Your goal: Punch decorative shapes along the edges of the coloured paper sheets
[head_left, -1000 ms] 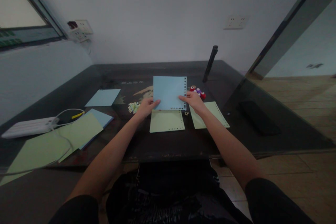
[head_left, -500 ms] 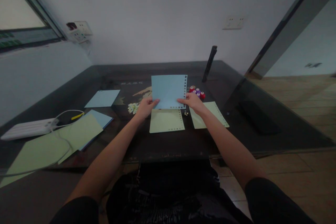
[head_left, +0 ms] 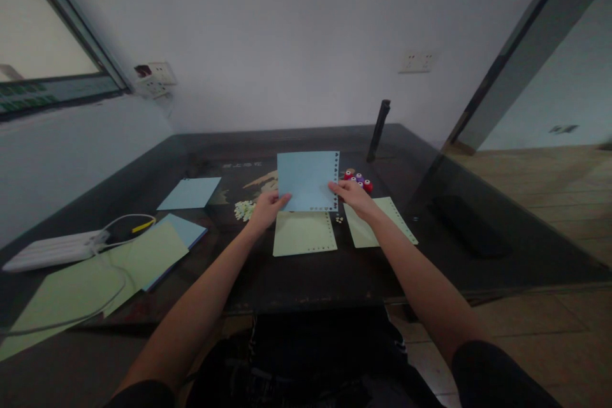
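So the blue sheet was held up off the counter, roughly upright and facing the camera, with a row of punched holes running down its right edge and along the bottom. The left hand pinched the lower left corner and the right hand pinched the lower right edge, thumbs on the front, so both were closed on the paper.

My take on handling it well: grip only at the plain margin, since that perforated strip looked like the weak spot and a tug there could tear hole to hole. Keeping both hands low and level should stop the sheet flopping over, and light pressure avoids creasing thin paper.

Right underneath lay a green sheet with the same dotted border, and a second green sheet sat just beside it under the right forearm. A little pile of punched-out bits was near the left hand, and a cluster of small red and purple punches sat just behind the right hand. More sheets and a white power strip sat well off to the left.
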### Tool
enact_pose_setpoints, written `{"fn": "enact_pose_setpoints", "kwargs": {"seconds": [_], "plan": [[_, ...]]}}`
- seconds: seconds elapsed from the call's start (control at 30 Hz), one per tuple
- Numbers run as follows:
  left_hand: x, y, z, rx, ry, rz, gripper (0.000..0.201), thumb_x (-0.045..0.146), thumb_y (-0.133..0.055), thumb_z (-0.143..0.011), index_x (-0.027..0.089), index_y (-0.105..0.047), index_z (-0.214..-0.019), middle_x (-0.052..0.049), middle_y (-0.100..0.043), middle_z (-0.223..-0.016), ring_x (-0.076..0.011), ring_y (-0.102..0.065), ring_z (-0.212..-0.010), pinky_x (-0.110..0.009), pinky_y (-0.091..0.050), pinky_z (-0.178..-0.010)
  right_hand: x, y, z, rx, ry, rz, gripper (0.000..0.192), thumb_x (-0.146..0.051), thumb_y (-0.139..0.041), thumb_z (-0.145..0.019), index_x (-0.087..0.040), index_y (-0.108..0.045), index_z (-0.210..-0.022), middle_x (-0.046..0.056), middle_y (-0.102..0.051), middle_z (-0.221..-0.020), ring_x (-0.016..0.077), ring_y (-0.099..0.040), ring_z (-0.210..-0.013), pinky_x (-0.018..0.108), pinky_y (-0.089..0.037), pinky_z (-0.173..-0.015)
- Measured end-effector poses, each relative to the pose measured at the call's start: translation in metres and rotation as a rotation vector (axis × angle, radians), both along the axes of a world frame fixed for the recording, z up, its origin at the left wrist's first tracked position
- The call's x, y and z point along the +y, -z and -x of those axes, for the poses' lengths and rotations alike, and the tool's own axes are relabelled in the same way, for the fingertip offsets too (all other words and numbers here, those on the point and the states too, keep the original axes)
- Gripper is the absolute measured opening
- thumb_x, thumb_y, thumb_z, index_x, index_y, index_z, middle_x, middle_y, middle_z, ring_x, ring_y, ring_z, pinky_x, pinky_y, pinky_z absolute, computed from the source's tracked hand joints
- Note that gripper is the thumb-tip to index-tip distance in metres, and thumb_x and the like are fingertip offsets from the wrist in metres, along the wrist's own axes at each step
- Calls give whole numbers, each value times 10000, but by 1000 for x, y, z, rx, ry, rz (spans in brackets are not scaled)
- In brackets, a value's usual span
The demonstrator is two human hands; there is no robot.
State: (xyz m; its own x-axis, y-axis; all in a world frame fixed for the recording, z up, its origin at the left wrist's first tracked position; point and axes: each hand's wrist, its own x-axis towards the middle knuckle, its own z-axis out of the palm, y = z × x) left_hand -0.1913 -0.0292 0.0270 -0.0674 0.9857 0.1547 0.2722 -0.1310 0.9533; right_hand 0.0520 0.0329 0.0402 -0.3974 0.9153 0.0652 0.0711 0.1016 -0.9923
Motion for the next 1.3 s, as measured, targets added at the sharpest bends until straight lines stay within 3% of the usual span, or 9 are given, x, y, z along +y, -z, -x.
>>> {"fn": "enact_pose_setpoints", "kwargs": {"seconds": [0.13, 0.37, 0.53, 0.73, 0.9, 1.07, 1.3], "plan": [[-2, -3, -2, -30, -8, 14, 445, 573, -666, -655, 139, -676, -753, -65, -709, -705, -212, -639, -652, -320, -495, -599, 0, -4, -2, 41, 64, 32, 439, -616, -641, -706, -183, -610, -642, 40, -652, -691, 145, -591, -633, 300, -499, -641], [-7, -9, -6, 6, -16, 40, 423, 553, -665, -661, 137, -663, -735, -57, -702, -672, -197, -629, -618, -295, -484, -566, -4, -3, 0, 21, -42, 52, 219, -324, -783, -635, -164, -691, -752, 64, -711, -784, 166, -641, -728, 335, -516, -762], [-3, -1, -5, 18, 17, 32, 426, 567, -647, -679, 145, -650, -736, -56, -698, -689, -183, -618, -615, -284, -479, -566, -2, 0, 0, 21, -46, 71, 185, -239, -782, -615, -160, -710, -766, 70, -726, -822, 175, -657, -746, 358, -530, -796], [11, 11, 8, 23, -33, -47, 407, 500, -502, -815, 134, -647, -916, -55, -696, -741, -168, -638, -665, -288, -495, -658, 10, 2, -9, 77, 154, 48, 168, -241, -776, -599, -145, -696, -711, 65, -724, -750, 188, -669, -697, 349, -548, -726], [16, 21, 13, 197, -104, -66, 230, 304, -524, -806, 143, -647, -917, -72, -705, -803, -183, -646, -722, -325, -504, -737, 24, 4, -28, 143, 362, 70, 224, -257, -794, -574, -137, -681, -726, 60, -728, -745, 195, -676, -671, 326, -558, -666], [16, 27, 9, 390, -78, -117, 166, 210, -518, -794, 175, -655, -880, -68, -702, -851, -196, -650, -787, -349, -505, -774, 26, 1, -56, 203, 442, 48, 218, -251, -797, -577, -137, -687, -727, 72, -731, -759, 188, -667, -632, 317, -566, -609], [18, 27, 3, 478, -39, -154, 184, 190, -502, -800, 184, -660, -895, -56, -700, -917, -191, -642, -835, -344, -500, -804, 11, 11, -78, 212, 460, 36, 233, -255, -805, -559, -137, -703, -732, 67, -734, -752, 187, -667, -618, 320, -567, -632]]}}
